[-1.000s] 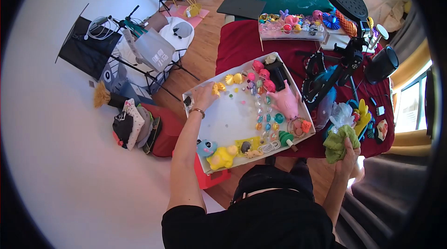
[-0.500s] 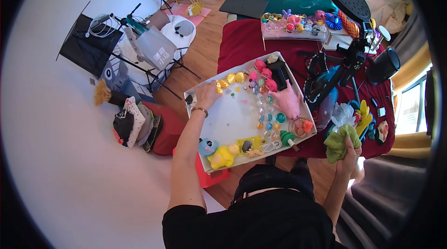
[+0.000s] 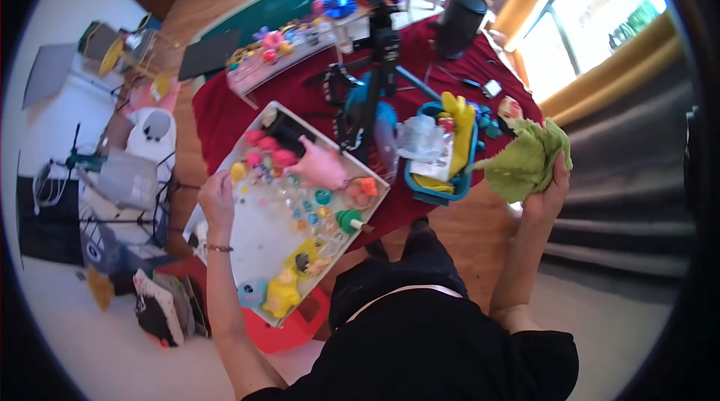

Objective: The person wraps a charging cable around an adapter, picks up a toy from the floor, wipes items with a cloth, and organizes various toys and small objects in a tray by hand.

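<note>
A green cloth (image 3: pixel 521 165) hangs from my right hand (image 3: pixel 551 187), gripped at its right side, off the table's right end. My left hand (image 3: pixel 217 200) is over the left edge of a white tray (image 3: pixel 255 240), its fingers curled together; what they hold, if anything, is hidden. Beside its fingertips lies a yellow shell-like toy (image 3: pixel 238 171). The tray also contains a pink pig toy (image 3: pixel 322 166), pink balls (image 3: pixel 283 157), clear coloured beads, a green tree-shaped toy (image 3: pixel 348 221), a yellow toy figure (image 3: pixel 283 294) and a blue round toy (image 3: pixel 253 293).
A blue basket (image 3: pixel 471 176) holding yellow gloves (image 3: pixel 459 120) and clear plastic stands on the red-covered table (image 3: pixel 217 120). A black stand (image 3: pixel 385 48) rises behind the tray. At the back is a clear box (image 3: pixel 259 80) of small toys. A red stool (image 3: pixel 292 333) sits below the tray.
The view has swung right, so the tray appears further left and turned. My left hand has drawn back from the yellow shell-like toys. In my right hand, the cloth is more spread out.
</note>
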`<move>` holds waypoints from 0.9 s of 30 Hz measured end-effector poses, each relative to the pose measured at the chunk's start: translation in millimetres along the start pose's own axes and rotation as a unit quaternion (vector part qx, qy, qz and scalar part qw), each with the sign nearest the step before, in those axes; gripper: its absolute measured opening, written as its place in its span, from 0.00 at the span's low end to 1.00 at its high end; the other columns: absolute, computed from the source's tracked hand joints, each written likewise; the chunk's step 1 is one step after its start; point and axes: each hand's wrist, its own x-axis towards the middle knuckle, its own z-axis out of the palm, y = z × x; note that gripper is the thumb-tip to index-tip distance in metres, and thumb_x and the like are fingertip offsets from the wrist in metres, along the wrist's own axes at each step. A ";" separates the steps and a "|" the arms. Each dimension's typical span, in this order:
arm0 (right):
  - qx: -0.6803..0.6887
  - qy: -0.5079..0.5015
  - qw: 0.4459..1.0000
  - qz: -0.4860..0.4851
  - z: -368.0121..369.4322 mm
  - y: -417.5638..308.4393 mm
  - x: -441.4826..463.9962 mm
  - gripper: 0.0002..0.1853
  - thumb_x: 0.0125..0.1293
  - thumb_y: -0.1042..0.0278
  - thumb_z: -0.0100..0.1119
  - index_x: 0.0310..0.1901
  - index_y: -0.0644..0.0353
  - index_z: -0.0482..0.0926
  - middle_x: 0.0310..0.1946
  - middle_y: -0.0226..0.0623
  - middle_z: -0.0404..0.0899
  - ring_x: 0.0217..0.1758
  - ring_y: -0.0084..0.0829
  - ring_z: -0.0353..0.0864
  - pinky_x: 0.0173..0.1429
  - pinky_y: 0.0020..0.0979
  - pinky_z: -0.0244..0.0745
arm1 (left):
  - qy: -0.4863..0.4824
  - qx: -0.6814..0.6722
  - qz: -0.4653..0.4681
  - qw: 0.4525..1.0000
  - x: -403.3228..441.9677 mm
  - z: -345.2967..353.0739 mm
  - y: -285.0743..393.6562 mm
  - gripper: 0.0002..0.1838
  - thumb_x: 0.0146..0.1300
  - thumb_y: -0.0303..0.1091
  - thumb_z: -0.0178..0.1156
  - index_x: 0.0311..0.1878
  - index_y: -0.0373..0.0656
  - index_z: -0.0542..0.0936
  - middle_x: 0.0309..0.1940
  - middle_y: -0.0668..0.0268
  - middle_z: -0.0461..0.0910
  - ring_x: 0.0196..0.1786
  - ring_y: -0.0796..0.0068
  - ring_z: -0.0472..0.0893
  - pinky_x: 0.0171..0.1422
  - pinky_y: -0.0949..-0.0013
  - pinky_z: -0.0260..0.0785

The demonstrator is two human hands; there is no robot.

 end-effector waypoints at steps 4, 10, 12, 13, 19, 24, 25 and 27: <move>-0.031 0.034 0.999 -0.025 -0.3 -6.5 1.6 0.17 0.66 0.69 0.53 0.54 0.67 0.71 0.50 0.43 0.76 0.53 0.36 0.77 0.57 0.37 0.74 | -0.073 -0.108 0.161 0.978 13.3 44.9 103.5 0.02 0.51 0.29 0.63 0.28 0.43 0.79 0.19 0.61 0.75 0.25 0.61 0.76 0.32 0.60 0.65; -0.072 0.046 0.996 0.014 -19.7 0.4 0.5 0.17 0.64 0.71 0.54 0.52 0.71 0.71 0.45 0.45 0.78 0.45 0.35 0.81 0.51 0.36 0.78 | -0.173 -0.088 0.329 0.924 12.2 141.8 229.3 0.09 0.52 0.37 0.60 0.36 0.47 0.78 0.35 0.67 0.74 0.44 0.66 0.73 0.48 0.59 0.61; -0.081 0.041 0.996 0.020 -26.6 1.3 -0.1 0.16 0.64 0.72 0.54 0.51 0.70 0.71 0.44 0.45 0.79 0.45 0.35 0.81 0.50 0.36 0.79 | -0.169 -0.027 0.321 0.931 9.3 171.0 251.8 0.09 0.51 0.36 0.61 0.35 0.47 0.78 0.36 0.67 0.74 0.45 0.66 0.72 0.48 0.59 0.61; -0.081 0.052 0.995 0.018 -30.3 1.1 -0.8 0.15 0.64 0.72 0.53 0.51 0.70 0.72 0.44 0.45 0.79 0.44 0.35 0.81 0.50 0.36 0.79 | -0.167 0.005 0.316 0.934 6.7 181.5 257.2 0.08 0.50 0.36 0.61 0.34 0.47 0.78 0.36 0.67 0.74 0.45 0.66 0.72 0.48 0.59 0.61; -0.058 0.055 0.996 0.030 -41.9 -7.1 2.3 0.14 0.65 0.73 0.52 0.50 0.69 0.73 0.43 0.46 0.79 0.45 0.37 0.81 0.51 0.38 0.80 | -0.111 -0.206 0.209 0.949 6.9 195.9 256.3 0.04 0.50 0.29 0.63 0.30 0.43 0.78 0.37 0.64 0.78 0.41 0.63 0.76 0.46 0.62 0.65; -0.067 0.060 0.995 0.030 -39.7 -6.4 7.4 0.14 0.65 0.73 0.52 0.50 0.70 0.73 0.43 0.46 0.79 0.44 0.37 0.82 0.50 0.36 0.79 | -0.017 -0.467 -0.131 0.874 34.4 149.2 211.4 0.03 0.62 0.28 0.58 0.35 0.39 0.77 0.24 0.76 0.73 0.27 0.88 0.68 0.30 0.80 0.63; -0.072 0.052 0.995 0.034 -43.3 -4.0 10.1 0.14 0.65 0.73 0.52 0.49 0.70 0.74 0.43 0.45 0.80 0.44 0.37 0.82 0.50 0.36 0.80 | -0.008 -0.478 -0.177 0.860 38.7 135.2 201.9 0.03 0.62 0.27 0.58 0.34 0.38 0.77 0.25 0.76 0.72 0.26 0.88 0.67 0.29 0.81 0.62; -0.068 0.042 0.996 0.047 -43.5 1.2 12.9 0.13 0.64 0.73 0.53 0.49 0.70 0.74 0.43 0.45 0.80 0.43 0.36 0.82 0.49 0.36 0.80 | 0.058 -0.452 -0.176 0.873 48.7 126.4 185.4 0.03 0.63 0.26 0.56 0.35 0.37 0.77 0.27 0.71 0.76 0.28 0.87 0.72 0.31 0.80 0.66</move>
